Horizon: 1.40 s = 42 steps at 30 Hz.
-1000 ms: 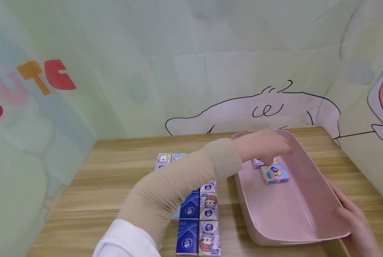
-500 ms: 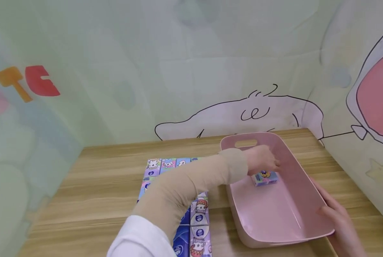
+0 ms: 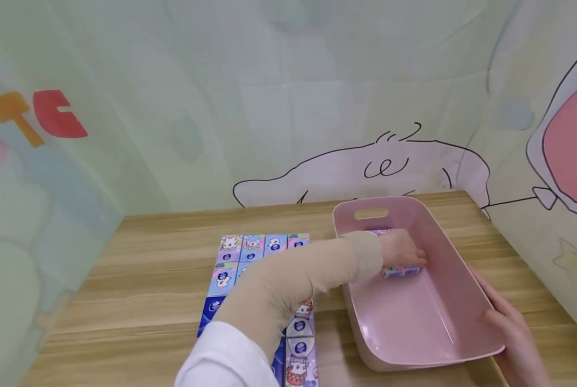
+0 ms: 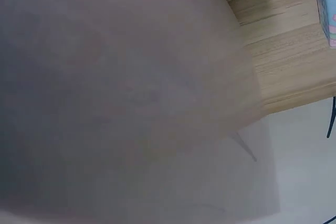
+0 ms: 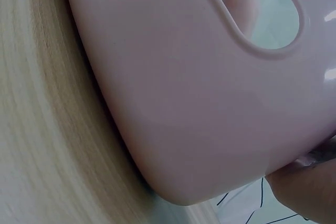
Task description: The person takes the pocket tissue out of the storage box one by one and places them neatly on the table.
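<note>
In the head view, a pink plastic storage basket (image 3: 404,322) sits on the table at the right. My left hand (image 3: 403,250) reaches down inside its far part, over small tissue packs. One purple pack (image 3: 384,231) shows just behind the hand; another pack (image 3: 401,271) shows below it. The left fingertips are mostly hidden, so their hold on a pack cannot be made out. My right hand (image 3: 513,328) grips the basket's near right corner, thumb on the rim. In the right wrist view, the basket wall (image 5: 184,103) and its handle hole fill the frame, with the right hand (image 5: 310,187) at the edge.
Several tissue packs (image 3: 230,250) lie in rows on the wooden table (image 3: 138,279) left of the basket, partly covered by my left sleeve (image 3: 288,279). A printed cloth (image 3: 196,134) hangs behind the table. Something pinkish-grey and blurred (image 4: 115,87) blocks most of the left wrist view.
The head view has shifted to the right. My left hand has come slightly nearer inside the basket, over the front pack, uncovering the pack behind. The right hand keeps its grip.
</note>
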Each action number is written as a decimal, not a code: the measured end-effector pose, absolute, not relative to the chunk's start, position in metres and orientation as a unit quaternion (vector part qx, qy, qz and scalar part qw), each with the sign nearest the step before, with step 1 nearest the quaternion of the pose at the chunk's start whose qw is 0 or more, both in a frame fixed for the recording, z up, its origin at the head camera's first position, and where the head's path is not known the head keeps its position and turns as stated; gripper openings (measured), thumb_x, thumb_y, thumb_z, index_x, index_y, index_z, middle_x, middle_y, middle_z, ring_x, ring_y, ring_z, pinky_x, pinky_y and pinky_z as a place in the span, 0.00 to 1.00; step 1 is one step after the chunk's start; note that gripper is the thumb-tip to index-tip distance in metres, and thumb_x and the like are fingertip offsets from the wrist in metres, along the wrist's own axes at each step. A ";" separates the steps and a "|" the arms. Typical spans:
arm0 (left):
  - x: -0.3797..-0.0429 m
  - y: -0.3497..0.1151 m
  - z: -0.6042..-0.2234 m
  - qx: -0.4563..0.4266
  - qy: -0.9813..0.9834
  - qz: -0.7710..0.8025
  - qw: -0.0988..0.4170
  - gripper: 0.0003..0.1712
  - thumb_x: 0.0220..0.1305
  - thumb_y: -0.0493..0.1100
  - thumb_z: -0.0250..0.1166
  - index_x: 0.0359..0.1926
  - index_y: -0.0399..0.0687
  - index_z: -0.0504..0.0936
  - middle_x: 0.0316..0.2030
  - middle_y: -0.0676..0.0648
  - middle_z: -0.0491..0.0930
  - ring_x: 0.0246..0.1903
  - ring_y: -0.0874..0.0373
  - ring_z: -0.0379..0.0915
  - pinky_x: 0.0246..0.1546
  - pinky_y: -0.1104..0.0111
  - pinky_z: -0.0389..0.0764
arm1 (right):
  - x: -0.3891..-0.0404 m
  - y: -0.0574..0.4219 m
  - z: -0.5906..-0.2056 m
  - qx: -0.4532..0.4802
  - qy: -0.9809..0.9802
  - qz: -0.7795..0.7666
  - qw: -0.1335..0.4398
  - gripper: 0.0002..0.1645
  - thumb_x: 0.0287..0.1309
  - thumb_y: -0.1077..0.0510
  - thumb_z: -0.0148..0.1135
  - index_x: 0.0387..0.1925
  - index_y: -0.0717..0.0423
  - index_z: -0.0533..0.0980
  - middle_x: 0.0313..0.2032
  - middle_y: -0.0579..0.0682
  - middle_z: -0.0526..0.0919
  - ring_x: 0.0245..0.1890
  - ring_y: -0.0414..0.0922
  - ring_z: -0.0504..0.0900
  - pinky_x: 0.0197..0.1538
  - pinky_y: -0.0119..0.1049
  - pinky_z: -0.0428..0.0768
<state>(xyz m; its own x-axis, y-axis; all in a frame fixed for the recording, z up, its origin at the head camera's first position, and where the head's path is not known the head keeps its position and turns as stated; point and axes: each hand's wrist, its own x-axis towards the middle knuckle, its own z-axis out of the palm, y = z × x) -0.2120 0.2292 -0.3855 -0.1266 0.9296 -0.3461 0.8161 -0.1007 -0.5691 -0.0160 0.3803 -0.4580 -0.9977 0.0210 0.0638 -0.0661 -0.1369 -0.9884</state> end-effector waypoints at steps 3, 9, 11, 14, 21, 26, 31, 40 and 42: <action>-0.212 0.230 -0.387 -0.655 -0.650 0.372 0.096 0.21 0.71 0.39 0.43 0.61 0.60 0.66 0.54 0.60 0.73 0.50 0.68 0.70 0.42 0.77 0.71 | -0.016 0.380 -0.458 0.013 -0.660 0.751 0.030 0.41 0.65 0.73 0.31 0.75 0.44 0.46 0.67 0.23 0.64 0.57 0.27 0.72 0.48 0.28 0.76; -0.211 0.236 -0.393 -0.643 -0.648 0.399 0.087 0.22 0.70 0.39 0.44 0.62 0.62 0.65 0.57 0.62 0.72 0.49 0.71 0.69 0.24 0.76 0.59 | -0.016 0.379 -0.457 0.017 -0.661 0.749 0.030 0.41 0.65 0.73 0.31 0.75 0.44 0.45 0.67 0.24 0.64 0.57 0.27 0.72 0.48 0.29 0.76; -0.209 0.238 -0.395 -0.634 -0.651 0.408 0.082 0.23 0.70 0.39 0.44 0.62 0.63 0.64 0.58 0.63 0.71 0.47 0.71 0.67 0.20 0.75 0.55 | -0.016 0.378 -0.457 0.017 -0.660 0.751 0.029 0.41 0.65 0.73 0.31 0.75 0.44 0.45 0.67 0.23 0.63 0.57 0.27 0.72 0.48 0.29 0.76; -0.204 0.240 -0.395 -0.627 -0.656 0.413 0.081 0.23 0.70 0.40 0.45 0.63 0.66 0.65 0.59 0.65 0.70 0.48 0.73 0.67 0.21 0.78 0.58 | -0.015 0.379 -0.457 0.019 -0.660 0.750 0.031 0.41 0.65 0.73 0.31 0.75 0.44 0.46 0.67 0.24 0.64 0.57 0.27 0.72 0.48 0.28 0.76; -0.184 0.226 -0.388 -0.642 -0.647 0.396 0.112 0.27 0.64 0.49 0.55 0.65 0.65 0.66 0.62 0.63 0.69 0.56 0.68 0.70 0.52 0.75 0.74 | -0.013 0.381 -0.457 0.022 -0.661 0.749 0.028 0.41 0.64 0.73 0.31 0.75 0.44 0.46 0.67 0.23 0.64 0.57 0.26 0.72 0.48 0.27 0.76; -0.167 0.211 -0.378 -0.650 -0.642 0.389 0.119 0.37 0.56 0.54 0.60 0.68 0.61 0.62 0.64 0.58 0.66 0.56 0.64 0.71 0.54 0.72 0.76 | -0.014 0.378 -0.456 0.025 -0.662 0.749 0.035 0.41 0.65 0.73 0.30 0.75 0.44 0.46 0.65 0.23 0.66 0.55 0.27 0.74 0.48 0.27 0.77; -0.161 0.201 -0.373 -0.632 -0.674 0.365 0.114 0.39 0.58 0.60 0.59 0.70 0.60 0.61 0.66 0.57 0.63 0.58 0.64 0.67 0.55 0.75 0.73 | -0.016 0.375 -0.458 0.015 -0.661 0.749 0.047 0.41 0.65 0.73 0.33 0.75 0.43 0.48 0.64 0.22 0.67 0.54 0.27 0.74 0.47 0.26 0.77; -0.163 0.177 -0.349 -0.600 -0.755 0.251 0.081 0.42 0.52 0.66 0.61 0.67 0.59 0.65 0.63 0.60 0.66 0.61 0.63 0.63 0.57 0.71 0.71 | -0.015 0.377 -0.457 -0.005 -0.657 0.753 0.051 0.41 0.64 0.73 0.33 0.74 0.41 0.50 0.62 0.21 0.69 0.53 0.26 0.74 0.46 0.26 0.76; -0.164 0.169 -0.344 -0.591 -0.771 0.227 0.072 0.46 0.52 0.67 0.61 0.70 0.57 0.62 0.66 0.59 0.64 0.63 0.63 0.61 0.60 0.70 0.70 | -0.015 0.377 -0.457 -0.004 -0.656 0.753 0.050 0.41 0.64 0.73 0.33 0.74 0.41 0.50 0.62 0.21 0.69 0.53 0.26 0.74 0.46 0.26 0.77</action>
<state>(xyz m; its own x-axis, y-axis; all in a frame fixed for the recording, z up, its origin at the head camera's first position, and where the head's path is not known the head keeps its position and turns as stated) -0.1641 0.1688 -0.3436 -0.2912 0.9437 -0.1570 0.8784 0.1988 -0.4347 -0.0154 0.3768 -0.4566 -0.9949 0.0809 0.0603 -0.0708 -0.1334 -0.9885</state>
